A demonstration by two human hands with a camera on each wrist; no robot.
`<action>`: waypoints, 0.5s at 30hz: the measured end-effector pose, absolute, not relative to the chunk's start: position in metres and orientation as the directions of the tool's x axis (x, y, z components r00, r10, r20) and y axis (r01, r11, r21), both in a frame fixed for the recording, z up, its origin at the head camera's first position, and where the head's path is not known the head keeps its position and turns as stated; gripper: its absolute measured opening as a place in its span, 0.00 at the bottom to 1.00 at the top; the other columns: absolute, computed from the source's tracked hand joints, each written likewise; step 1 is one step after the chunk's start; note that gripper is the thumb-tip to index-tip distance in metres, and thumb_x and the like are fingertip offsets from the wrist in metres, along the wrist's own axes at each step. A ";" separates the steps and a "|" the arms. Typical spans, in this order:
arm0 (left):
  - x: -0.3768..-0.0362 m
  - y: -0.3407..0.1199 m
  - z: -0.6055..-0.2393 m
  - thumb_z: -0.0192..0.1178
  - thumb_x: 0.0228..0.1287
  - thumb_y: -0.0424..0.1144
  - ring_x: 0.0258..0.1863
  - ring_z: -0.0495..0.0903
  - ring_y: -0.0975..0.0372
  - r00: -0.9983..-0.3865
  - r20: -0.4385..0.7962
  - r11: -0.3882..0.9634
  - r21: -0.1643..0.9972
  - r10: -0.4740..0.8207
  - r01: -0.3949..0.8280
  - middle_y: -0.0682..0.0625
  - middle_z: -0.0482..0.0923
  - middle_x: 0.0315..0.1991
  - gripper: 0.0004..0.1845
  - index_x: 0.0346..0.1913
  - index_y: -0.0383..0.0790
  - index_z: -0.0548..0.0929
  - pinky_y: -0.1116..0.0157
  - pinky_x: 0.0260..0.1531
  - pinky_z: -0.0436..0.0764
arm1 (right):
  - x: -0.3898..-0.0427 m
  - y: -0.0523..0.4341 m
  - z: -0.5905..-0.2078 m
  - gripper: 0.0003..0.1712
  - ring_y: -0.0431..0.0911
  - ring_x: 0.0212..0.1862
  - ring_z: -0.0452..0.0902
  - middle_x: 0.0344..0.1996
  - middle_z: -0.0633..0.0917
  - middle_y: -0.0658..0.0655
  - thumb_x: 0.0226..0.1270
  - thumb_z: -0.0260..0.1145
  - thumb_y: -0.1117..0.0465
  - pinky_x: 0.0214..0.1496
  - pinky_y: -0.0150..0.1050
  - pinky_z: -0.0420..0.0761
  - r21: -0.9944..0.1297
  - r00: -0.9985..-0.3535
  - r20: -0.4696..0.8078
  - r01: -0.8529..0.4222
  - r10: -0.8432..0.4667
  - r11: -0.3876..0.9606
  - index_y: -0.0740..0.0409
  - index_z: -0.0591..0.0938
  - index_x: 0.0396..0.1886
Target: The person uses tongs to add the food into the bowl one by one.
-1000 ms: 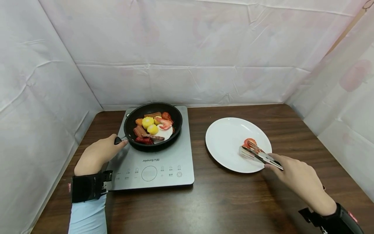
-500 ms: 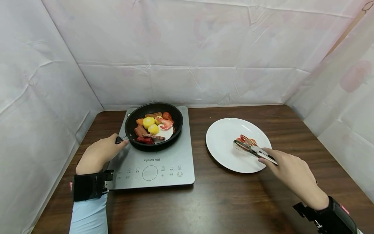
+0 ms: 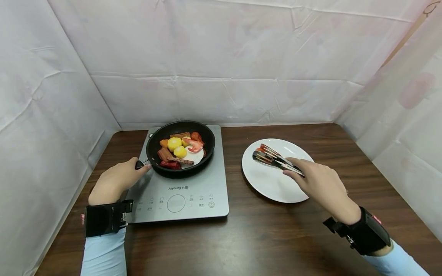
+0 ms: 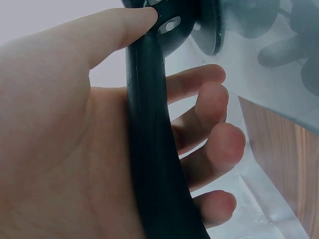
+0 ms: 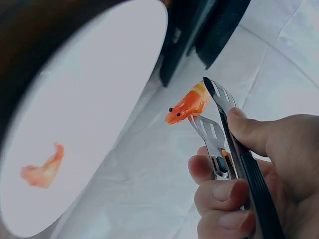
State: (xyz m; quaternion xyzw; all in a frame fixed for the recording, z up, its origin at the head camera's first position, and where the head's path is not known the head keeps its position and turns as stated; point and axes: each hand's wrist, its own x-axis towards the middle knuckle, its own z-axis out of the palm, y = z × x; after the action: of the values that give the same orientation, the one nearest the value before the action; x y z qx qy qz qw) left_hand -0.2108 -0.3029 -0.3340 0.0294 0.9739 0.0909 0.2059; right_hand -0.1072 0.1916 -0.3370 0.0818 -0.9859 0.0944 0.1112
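Observation:
My left hand (image 3: 119,178) grips the black handle (image 4: 154,129) of a frying pan (image 3: 183,127), thumb lying along it. The pan rests on a silver induction cooker (image 3: 208,176). In it lie a fried egg (image 3: 196,156), a pink shrimp (image 3: 195,145), yellow lumps and reddish-brown pieces. My right hand (image 3: 319,184) holds metal food tongs (image 3: 281,163) above a white plate (image 3: 272,184). Their slotted tips pinch an orange shrimp with black eyes (image 5: 188,105), partly hidden by the tongs in the head view.
The plate stands right of the cooker on a dark wooden table (image 3: 262,237). White patterned sheets (image 3: 221,99) hang behind and at both sides. An orange shape (image 5: 45,167), maybe a reflection, shows on the plate in the right wrist view.
My right hand has moved left and slightly away from me, carrying the tongs and shrimp from the plate's right part toward its upper left. My left hand and the pan stay put.

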 end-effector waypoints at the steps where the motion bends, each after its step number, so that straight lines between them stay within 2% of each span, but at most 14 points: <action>1: -0.210 -0.303 -0.334 0.38 0.78 0.65 0.64 0.71 0.29 -0.914 -0.395 0.982 0.189 0.094 0.020 0.21 0.62 0.70 0.48 0.77 0.22 0.52 0.34 0.56 0.76 | -0.111 0.187 -0.336 0.25 0.54 0.40 0.89 0.53 0.90 0.55 0.74 0.64 0.42 0.28 0.50 0.80 -0.167 -0.960 0.239 -0.190 -0.147 0.967 0.48 0.82 0.63; 5: -0.209 -0.302 -0.333 0.39 0.79 0.64 0.65 0.70 0.29 -0.917 -0.390 0.982 0.188 0.087 0.013 0.20 0.62 0.70 0.47 0.76 0.21 0.52 0.33 0.56 0.76 | -0.126 0.169 -0.332 0.23 0.48 0.38 0.87 0.49 0.90 0.50 0.74 0.64 0.42 0.32 0.50 0.81 -0.164 -0.944 0.271 -0.237 -0.187 0.957 0.45 0.83 0.61; 10: -0.208 -0.300 -0.331 0.40 0.79 0.63 0.65 0.70 0.28 -0.922 -0.381 0.982 0.190 0.072 -0.002 0.20 0.62 0.70 0.46 0.76 0.21 0.53 0.32 0.56 0.75 | -0.144 0.144 -0.329 0.21 0.42 0.32 0.78 0.41 0.90 0.46 0.73 0.64 0.41 0.32 0.42 0.77 -0.187 -0.921 0.308 -0.304 -0.238 0.934 0.44 0.83 0.59; 15: -0.208 -0.301 -0.330 0.39 0.78 0.64 0.66 0.69 0.28 -0.918 -0.390 0.980 0.199 0.076 -0.003 0.20 0.62 0.70 0.47 0.77 0.21 0.52 0.32 0.57 0.75 | -0.162 0.116 -0.326 0.23 0.42 0.31 0.79 0.43 0.90 0.46 0.74 0.63 0.40 0.30 0.40 0.75 -0.233 -0.921 0.296 -0.326 -0.252 0.916 0.42 0.82 0.61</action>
State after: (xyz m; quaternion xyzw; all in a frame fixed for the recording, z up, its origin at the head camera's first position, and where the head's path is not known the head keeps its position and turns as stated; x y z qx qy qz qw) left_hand -0.2077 -0.3007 -0.3305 0.0186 0.9743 0.0980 0.2022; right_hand -0.1619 0.1161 -0.3256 0.1491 -0.9700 0.1404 0.1308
